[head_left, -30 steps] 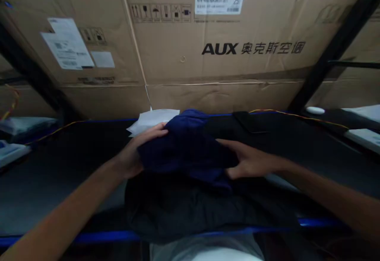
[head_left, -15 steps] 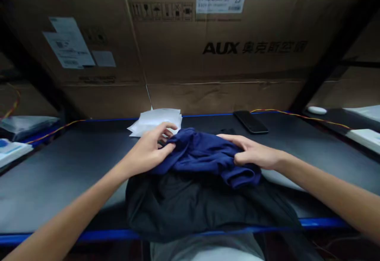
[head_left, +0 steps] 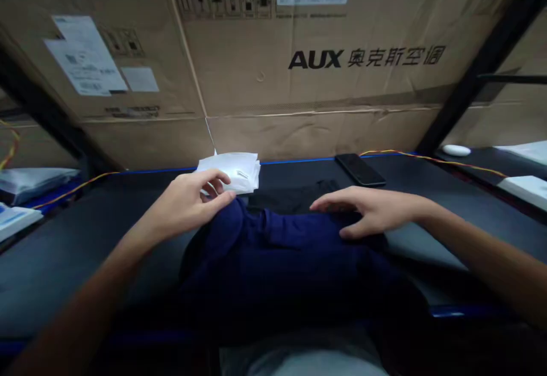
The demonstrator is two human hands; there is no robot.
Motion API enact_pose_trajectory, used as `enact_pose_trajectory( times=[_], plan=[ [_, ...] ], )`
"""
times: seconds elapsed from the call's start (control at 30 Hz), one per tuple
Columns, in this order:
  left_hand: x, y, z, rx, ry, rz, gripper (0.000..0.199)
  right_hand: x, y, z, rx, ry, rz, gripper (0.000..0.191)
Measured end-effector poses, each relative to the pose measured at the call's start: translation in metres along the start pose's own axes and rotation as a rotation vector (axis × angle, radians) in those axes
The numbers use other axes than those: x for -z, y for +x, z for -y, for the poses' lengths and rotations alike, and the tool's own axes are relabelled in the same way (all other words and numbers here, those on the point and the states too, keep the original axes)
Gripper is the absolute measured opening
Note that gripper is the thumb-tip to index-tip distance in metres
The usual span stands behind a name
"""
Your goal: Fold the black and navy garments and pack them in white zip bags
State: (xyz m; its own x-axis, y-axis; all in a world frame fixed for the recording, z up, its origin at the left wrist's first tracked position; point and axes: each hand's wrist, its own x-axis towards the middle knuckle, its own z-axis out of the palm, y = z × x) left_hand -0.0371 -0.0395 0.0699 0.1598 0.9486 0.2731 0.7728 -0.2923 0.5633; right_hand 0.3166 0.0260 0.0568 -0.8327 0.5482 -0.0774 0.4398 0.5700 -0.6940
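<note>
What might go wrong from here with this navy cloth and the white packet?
The navy cloth reaches over the front edge of the desk, so it might slide toward the lap. The phone lies just beyond the right hand, so a sweep of the cloth might knock it. The white packet, touched by the left hand, sits near the desk's back edge and might slip behind it.
</note>
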Motion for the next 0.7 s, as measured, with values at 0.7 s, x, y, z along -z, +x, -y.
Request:
enact_pose_trajectory(
  times=[0.7],
  plan=[
    [-0.004, -0.005, 0.003, -0.321, 0.142, 0.250, 0.032, 0.013, -0.016, 0.003, -0.018, -0.284, 0.129, 0.060]
  ],
)
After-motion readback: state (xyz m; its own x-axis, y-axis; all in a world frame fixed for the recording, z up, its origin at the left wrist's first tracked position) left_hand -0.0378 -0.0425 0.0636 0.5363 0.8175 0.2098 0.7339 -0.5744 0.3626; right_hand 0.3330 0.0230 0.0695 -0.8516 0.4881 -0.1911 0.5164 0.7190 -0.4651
